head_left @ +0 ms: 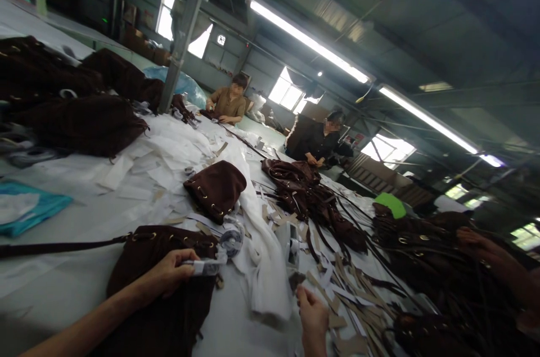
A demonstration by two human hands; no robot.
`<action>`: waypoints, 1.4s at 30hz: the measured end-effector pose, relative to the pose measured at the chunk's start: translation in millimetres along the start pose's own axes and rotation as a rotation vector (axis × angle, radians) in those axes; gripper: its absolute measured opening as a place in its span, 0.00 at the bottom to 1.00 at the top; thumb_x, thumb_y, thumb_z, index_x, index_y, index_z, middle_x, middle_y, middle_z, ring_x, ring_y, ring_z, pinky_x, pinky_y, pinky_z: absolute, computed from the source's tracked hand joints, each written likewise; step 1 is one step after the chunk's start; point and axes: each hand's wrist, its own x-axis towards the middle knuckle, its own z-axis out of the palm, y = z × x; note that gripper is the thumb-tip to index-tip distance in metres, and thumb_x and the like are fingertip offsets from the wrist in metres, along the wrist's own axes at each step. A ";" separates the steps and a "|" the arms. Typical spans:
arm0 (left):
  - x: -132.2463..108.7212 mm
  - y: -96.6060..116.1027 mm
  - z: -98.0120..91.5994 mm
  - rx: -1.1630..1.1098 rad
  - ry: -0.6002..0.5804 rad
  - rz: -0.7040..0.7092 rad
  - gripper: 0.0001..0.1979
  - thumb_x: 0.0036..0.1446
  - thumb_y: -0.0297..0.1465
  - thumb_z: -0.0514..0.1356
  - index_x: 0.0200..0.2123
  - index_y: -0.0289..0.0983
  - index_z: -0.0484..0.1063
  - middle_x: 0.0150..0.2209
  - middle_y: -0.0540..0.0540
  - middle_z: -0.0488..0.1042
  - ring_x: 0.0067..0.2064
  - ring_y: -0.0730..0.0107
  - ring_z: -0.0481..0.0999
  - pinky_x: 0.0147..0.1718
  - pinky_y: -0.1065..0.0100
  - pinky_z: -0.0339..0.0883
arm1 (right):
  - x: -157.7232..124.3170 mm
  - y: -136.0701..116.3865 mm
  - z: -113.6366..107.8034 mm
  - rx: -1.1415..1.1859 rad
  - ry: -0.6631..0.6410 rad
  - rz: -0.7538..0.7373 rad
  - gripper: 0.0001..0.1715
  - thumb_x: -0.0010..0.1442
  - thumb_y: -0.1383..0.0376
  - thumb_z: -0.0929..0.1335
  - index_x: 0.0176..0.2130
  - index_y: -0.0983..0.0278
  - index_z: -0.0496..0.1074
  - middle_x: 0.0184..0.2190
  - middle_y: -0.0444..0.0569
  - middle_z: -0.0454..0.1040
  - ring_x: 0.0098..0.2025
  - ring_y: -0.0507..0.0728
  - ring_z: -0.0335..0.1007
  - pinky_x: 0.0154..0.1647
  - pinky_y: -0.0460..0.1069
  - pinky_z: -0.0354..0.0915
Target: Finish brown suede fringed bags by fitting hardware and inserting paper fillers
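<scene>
left grip (pixel 177 271): bare | right grip (pixel 313 311): bare | left forearm (pixel 112 309): bare

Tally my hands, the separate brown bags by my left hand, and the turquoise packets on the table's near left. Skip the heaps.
Hands, left and right: 2
Brown bags, one under the left hand, one beyond: 2
Turquoise packet: 1
Total: 5

A dark brown bag (pixel 179 312) lies down — gold eyelets (pixel 153 237) along its top — a clear plastic strip (pixel 206 267) held over its right edge.
</scene>
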 end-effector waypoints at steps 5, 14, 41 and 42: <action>-4.2 4.0 1.8 0.048 0.005 0.038 0.14 0.52 0.41 0.57 0.35 0.36 0.68 0.18 0.59 0.59 0.13 0.83 0.51 0.11 0.78 0.45 | -6.2 -0.8 -7.9 -0.152 0.001 -0.008 0.17 0.41 0.51 0.64 0.19 0.61 0.74 0.22 0.57 0.77 0.31 0.68 0.73 0.33 0.56 0.64; -9.5 17.8 5.2 0.213 0.089 0.166 0.10 0.50 0.34 0.59 0.34 0.34 0.72 0.23 0.55 0.64 0.25 0.75 0.62 0.23 0.75 0.55 | -106.4 -50.5 31.4 0.272 -0.301 -0.074 0.28 0.43 0.41 0.69 0.27 0.63 0.75 0.21 0.49 0.75 0.27 0.59 0.70 0.26 0.49 0.65; -19.8 2.2 18.9 0.536 0.154 0.535 0.17 0.53 0.24 0.56 0.45 0.39 0.76 0.33 0.46 0.73 0.35 0.67 0.73 0.36 0.70 0.65 | -184.1 -115.8 118.1 0.585 -0.602 0.278 0.33 0.38 0.40 0.73 0.21 0.69 0.74 0.08 0.36 0.55 0.12 0.45 0.47 0.10 0.42 0.45; -19.1 1.9 19.8 0.508 0.179 0.539 0.16 0.52 0.24 0.56 0.43 0.38 0.77 0.33 0.46 0.73 0.35 0.68 0.73 0.35 0.70 0.66 | -185.5 -115.9 118.2 0.620 -0.599 0.292 0.33 0.37 0.40 0.73 0.22 0.69 0.74 0.08 0.36 0.56 0.12 0.45 0.47 0.10 0.42 0.45</action>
